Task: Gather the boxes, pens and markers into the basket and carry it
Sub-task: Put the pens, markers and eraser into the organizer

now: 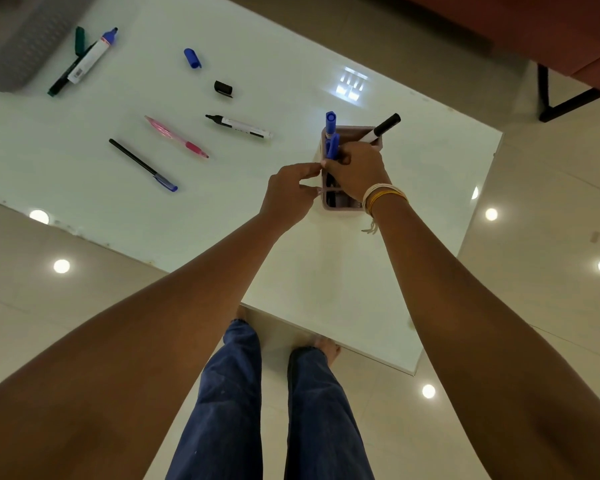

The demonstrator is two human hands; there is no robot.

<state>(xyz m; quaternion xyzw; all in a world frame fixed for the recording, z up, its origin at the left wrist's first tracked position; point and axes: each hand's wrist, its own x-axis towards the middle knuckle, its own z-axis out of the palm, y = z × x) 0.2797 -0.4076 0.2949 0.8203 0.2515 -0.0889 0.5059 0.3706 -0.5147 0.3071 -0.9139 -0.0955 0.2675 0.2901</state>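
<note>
A small pink box (343, 206) stands on the white table (326, 289), with a blue marker (330, 123) and a black-capped marker (383, 128) sticking out. My right hand (355, 171) is over the box, fingers closed on a blue pen (332, 147). My left hand (288, 195) pinches the box's left rim. Loose on the table lie an uncapped black marker (241, 126), a pink pen (175, 136), a black pen with a blue cap (142, 165), an uncapped blue marker (92, 57), a green pen (71, 69), a blue cap (192, 58) and a black cap (223, 88). The grey basket (18, 43) sits at the far left corner.
The table's near edge runs just above my legs (274, 410) and feet. A reddish-brown seat with a black leg (548, 98) stands at the upper right. The glossy tiled floor around the table reflects ceiling lights.
</note>
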